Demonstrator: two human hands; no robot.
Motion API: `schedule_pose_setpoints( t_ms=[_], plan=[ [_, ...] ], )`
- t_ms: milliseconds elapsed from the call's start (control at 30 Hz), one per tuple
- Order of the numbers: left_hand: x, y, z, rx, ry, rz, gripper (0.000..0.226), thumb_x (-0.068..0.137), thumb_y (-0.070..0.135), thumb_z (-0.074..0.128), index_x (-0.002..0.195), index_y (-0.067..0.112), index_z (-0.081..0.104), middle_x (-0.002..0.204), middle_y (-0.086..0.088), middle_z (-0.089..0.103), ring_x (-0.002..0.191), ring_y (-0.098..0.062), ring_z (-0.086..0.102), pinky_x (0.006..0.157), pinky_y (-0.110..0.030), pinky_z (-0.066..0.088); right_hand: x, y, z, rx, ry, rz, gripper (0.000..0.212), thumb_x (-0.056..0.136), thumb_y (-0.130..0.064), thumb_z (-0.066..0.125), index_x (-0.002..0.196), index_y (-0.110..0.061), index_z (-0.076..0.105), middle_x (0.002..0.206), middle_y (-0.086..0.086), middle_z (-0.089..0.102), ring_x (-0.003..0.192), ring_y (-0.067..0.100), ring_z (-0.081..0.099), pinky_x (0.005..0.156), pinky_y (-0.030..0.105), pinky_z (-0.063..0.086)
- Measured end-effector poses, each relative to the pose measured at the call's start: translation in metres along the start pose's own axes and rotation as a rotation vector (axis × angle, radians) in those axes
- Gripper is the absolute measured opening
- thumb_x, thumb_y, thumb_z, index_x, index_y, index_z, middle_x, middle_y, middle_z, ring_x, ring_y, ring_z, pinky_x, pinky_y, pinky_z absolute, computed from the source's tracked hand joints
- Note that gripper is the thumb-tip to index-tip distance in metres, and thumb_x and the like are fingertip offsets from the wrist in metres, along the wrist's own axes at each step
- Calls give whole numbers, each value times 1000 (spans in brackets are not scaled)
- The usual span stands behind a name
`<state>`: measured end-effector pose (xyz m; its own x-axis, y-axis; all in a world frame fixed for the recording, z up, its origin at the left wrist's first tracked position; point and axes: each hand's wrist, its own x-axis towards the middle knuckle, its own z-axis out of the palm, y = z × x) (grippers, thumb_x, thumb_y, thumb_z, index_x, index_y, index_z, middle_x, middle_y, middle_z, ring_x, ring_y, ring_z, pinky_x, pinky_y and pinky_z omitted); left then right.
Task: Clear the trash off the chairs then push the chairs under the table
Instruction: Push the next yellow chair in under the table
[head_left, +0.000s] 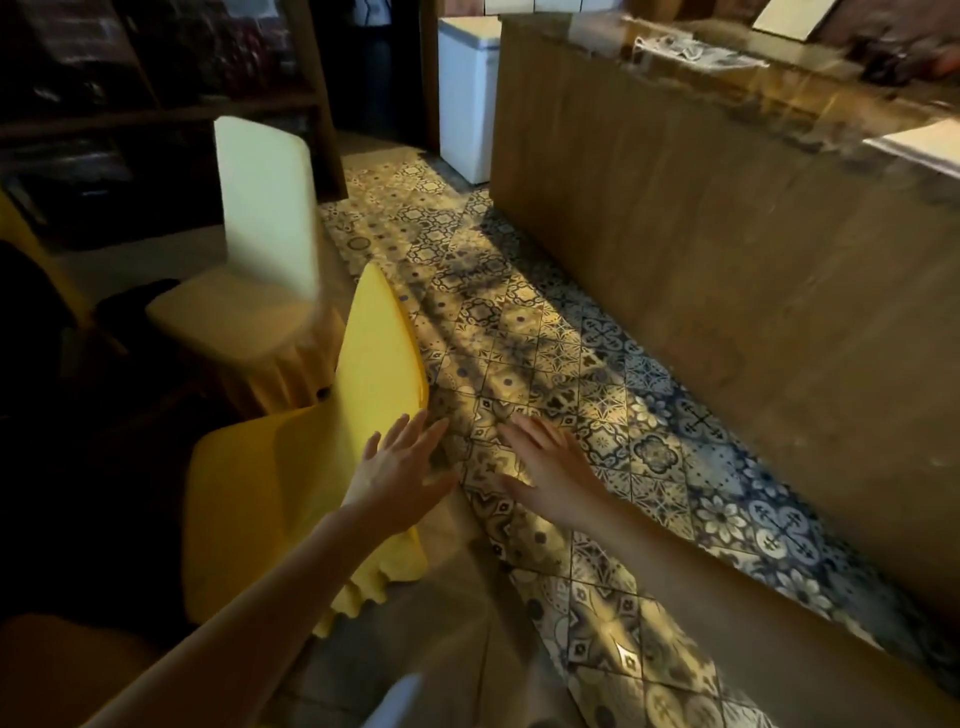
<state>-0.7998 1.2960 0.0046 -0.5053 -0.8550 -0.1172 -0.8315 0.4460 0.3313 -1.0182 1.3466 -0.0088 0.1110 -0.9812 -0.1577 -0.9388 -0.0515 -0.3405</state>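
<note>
At the far left a dark table (78, 415) sat in shadow, with a pale covered chair (260, 249) beside it further back and a yellow covered chair (311, 467) nearer, both standing out from the table; no trash could be made out on either seat. The left hand (397, 467) reached out with fingers spread and empty, near the yellow chair's backrest, though contact could not be judged. The right hand (550, 467) was likewise spread and empty over the patterned tile floor (649, 415), left of a wooden counter (727, 234).
</note>
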Motion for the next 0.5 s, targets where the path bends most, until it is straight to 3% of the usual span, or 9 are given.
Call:
schedule_pose_setpoints(
  t_ms=[267, 500],
  plan=[
    [80, -10, -15, -18, 46, -37, 66, 91, 54, 42, 148, 33, 16, 160, 1, 4, 146, -19, -1, 117, -46, 6, 75, 34, -13, -42, -55, -13, 78, 88, -72, 28, 151, -31, 7, 161, -1, -4, 147, 23, -7, 117, 55, 2],
    [182, -30, -21, -103, 65, -84, 69, 89, 56, 44, 148, 33, 16, 159, 2, 6, 146, -19, -2, 118, -47, 6, 170, 65, -44, -37, -108, -42, 73, 89, -67, 34, 150, -34, 10, 161, -5, -9, 147, 21, -9, 117, 56, 3]
  ],
)
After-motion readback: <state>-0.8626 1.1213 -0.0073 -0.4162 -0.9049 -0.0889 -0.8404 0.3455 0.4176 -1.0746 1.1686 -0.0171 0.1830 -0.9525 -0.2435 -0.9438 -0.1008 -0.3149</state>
